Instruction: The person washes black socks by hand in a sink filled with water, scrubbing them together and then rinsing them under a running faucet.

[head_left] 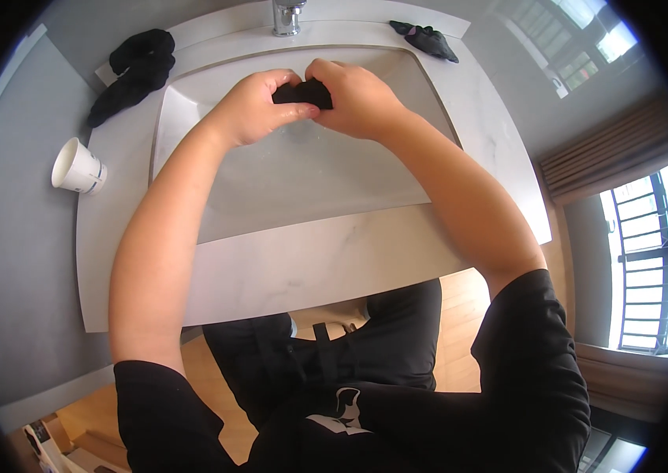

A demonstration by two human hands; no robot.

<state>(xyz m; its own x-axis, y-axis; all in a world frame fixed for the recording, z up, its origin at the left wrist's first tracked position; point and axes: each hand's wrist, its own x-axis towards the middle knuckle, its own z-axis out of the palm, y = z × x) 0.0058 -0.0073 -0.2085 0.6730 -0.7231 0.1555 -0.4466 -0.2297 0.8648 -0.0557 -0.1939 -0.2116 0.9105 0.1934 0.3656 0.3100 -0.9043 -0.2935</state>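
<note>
Over the far part of the white sink basin (310, 177), my left hand (253, 109) and my right hand (356, 96) meet around a small, bunched black sock (302, 94). The fingers of both hands close on it from either side, and the thumbs come together along its near edge. My hands look wet. Much of the sock is covered by my fingers, so its full shape is hidden. More black socks (133, 83) lie crumpled on the counter's far left corner. A further dark bunched cloth (427, 41) rests at the far right.
A chrome tap (287, 17) stands behind the basin. At the counter's left edge a white paper cup (79, 167) appears tipped. The pale marbled counter (326, 248) runs between me and the basin. A grey wall (18, 205) borders the left side; a barred window (649, 260) is at right.
</note>
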